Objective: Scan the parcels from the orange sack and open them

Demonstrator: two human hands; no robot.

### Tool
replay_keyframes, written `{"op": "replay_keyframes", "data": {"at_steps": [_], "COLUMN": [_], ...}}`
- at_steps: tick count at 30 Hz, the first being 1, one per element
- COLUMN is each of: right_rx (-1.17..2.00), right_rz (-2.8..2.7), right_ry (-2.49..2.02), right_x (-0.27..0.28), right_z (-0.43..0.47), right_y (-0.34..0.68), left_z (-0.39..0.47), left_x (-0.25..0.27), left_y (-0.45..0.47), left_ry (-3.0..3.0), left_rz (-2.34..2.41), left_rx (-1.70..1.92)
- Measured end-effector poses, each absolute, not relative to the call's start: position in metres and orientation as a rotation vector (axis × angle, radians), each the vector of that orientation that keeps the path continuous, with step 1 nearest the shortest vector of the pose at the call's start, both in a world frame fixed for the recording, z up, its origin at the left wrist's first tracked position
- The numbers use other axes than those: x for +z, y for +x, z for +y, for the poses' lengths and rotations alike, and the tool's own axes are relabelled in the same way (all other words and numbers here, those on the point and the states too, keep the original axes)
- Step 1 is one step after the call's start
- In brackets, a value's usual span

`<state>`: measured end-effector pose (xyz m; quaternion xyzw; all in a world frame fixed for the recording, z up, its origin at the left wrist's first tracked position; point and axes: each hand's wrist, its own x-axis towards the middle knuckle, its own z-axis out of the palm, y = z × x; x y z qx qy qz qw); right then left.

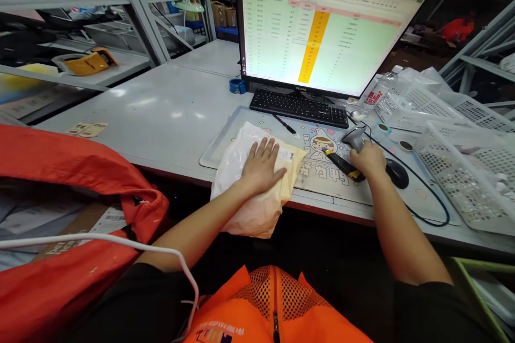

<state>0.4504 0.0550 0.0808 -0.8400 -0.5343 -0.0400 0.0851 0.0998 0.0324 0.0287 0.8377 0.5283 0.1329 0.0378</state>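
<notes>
A white and pale yellow plastic mailing bag (237, 171) lies over the front edge of the desk, its lower part hanging off. My left hand (262, 167) rests flat on the bag with the fingers spread, beside a white printed label (285, 153). On the right, my right hand (368, 158) is wrapped around the handle of a grey barcode scanner (354, 136). Just left of that hand lies a black and yellow utility knife (341, 165) on the printed desk mat (317, 185). A black mouse (397, 173) sits to the right of my right wrist.
A monitor (277, 53) with a spreadsheet stands behind a black keyboard (298, 105). A black pen (284, 123) lies on the mat. White plastic baskets (450, 171) and a bottle (382, 86) occupy the right side. At left is a large red bag (80, 155) holding parcels.
</notes>
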Motion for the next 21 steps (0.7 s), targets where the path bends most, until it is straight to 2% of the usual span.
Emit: {"op": "replay_keyframes", "data": {"at_steps": [6,9,11,16,18,21], "right_rx": [-0.029,0.035,0.191,0.887,1.017,1.024], "right_rz": [-1.499,-1.479,-1.503,-1.786,-1.97,-2.159], "right_ry": [-2.627,-2.636,-2.589,-2.071,-1.862,-1.705], "right_x": [0.075,0.091,0.111,0.173,0.19,0.199], "right_z": [0.068,0.072,0.066,0.012,-0.012,-0.029], "right_y": [0.445,0.447,0.45,0.433,0.417,0.394], "left_z": [0.022,0.018,0.017,0.016,0.017,0.017], "left_x": [0.036,0.037,0.035,0.028,0.027,0.027], "left_y": [0.091,0.084,0.08,0.077,0.077,0.078], "left_ry": [2.597,2.603,2.608,2.631,2.631,2.611], "left_rz": [1.632,1.624,1.621,1.622,1.615,1.609], "left_rx": [0.446,0.45,0.455,0.478,0.494,0.495]}}
